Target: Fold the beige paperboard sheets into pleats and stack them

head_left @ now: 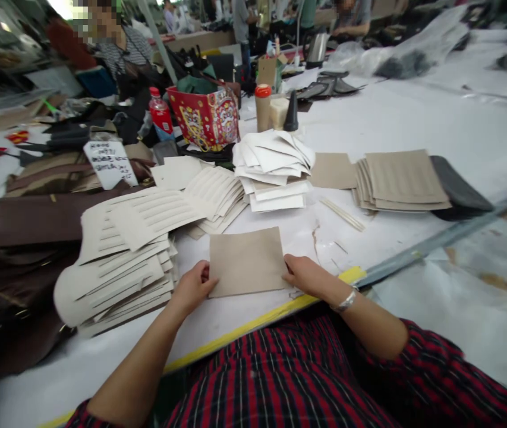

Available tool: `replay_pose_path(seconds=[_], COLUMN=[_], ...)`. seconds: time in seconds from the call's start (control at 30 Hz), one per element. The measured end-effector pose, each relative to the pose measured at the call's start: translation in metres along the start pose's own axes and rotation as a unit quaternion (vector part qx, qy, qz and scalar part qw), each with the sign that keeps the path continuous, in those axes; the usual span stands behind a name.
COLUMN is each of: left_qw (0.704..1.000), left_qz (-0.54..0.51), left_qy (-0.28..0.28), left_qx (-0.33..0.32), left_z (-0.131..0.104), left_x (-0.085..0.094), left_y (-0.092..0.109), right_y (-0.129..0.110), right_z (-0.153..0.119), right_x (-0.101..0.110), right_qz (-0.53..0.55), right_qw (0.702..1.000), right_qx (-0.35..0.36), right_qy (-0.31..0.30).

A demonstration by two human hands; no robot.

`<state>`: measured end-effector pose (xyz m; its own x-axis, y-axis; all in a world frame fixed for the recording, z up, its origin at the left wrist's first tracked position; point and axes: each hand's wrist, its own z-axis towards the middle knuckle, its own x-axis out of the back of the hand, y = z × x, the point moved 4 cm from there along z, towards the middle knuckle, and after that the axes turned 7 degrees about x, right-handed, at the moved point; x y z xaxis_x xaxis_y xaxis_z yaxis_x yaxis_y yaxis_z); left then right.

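A flat taupe rectangular panel (246,261) lies near the front edge of the white table, between my two hands. My left hand (194,286) pinches its left edge, fingers curled and thumb near the lower corner. At the right edge, my right hand (304,274) is closed on the same panel. Left of it is a tall, fanned stack of cream pieces (119,279). White sheets (273,157) are piled just behind the panel. Farther right sits a stack of taupe panels (405,178) with stitched-looking ridges, on a dark piece (460,187).
Brown leather bags (34,223) crowd the left side. Behind the piles are a red-capped bottle (160,116), a red patterned box (206,119), a cup (263,108) and a black cone (291,113). Thin sticks (342,214) lie right of centre. Several people stand in the background.
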<state>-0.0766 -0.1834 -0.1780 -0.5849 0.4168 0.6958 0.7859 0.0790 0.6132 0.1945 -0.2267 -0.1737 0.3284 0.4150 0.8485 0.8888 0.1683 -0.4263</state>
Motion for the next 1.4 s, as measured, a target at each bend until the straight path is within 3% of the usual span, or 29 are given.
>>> replay_pose_path(seconds=[0.3,0.63,0.7,0.8,0.87,0.97,1.03,1.13,1.2,1.33,1.4], left_qw=[0.999,0.997,0.992,0.949,0.901,0.846,0.821,0.82,0.828,0.835,0.835], left_qz=[-0.028,0.049,0.079,0.201,0.274,0.284,0.273,0.291,0.31,0.316,0.314], left_qy=[0.028,0.057,0.086,0.202,0.229,0.147,0.092,0.034,0.001,-0.018,-0.013], left_qx=[-0.005,-0.023,-0.045,-0.135,-0.245,-0.427,-0.493,-0.493,-0.468,-0.45,-0.452], left_z=[0.0,-0.006,-0.011,-0.021,-0.028,-0.04,-0.045,-0.043,-0.039,-0.035,-0.035], left_x=[0.0,0.0,0.002,0.003,-0.009,-0.046,-0.073,-0.104,-0.114,-0.116,-0.115], left_y=[-0.01,-0.003,0.001,0.014,0.027,0.052,0.071,0.093,0.1,0.101,0.101], right_y=[0.002,0.0,-0.001,-0.003,-0.002,0.0,0.001,0.003,0.006,0.019,0.026], right_z=[0.005,0.006,0.004,0.003,0.004,0.005,0.005,0.007,0.01,0.021,0.026], right_x=[-0.003,-0.004,-0.002,0.002,0.004,0.006,0.008,0.011,0.013,0.01,0.009], right_qz=[0.009,0.0,-0.001,-0.005,-0.01,-0.017,-0.019,-0.018,0.006,0.165,0.224], right_qw=[1.0,1.0,1.0,1.0,1.0,1.0,1.0,0.999,0.999,0.975,0.959], right_qx=[-0.005,-0.017,-0.014,0.001,0.007,0.014,0.022,0.034,0.044,0.047,0.052], right_qy=[-0.006,-0.01,-0.008,-0.008,-0.011,-0.013,-0.008,0.002,-0.021,-0.143,-0.166])
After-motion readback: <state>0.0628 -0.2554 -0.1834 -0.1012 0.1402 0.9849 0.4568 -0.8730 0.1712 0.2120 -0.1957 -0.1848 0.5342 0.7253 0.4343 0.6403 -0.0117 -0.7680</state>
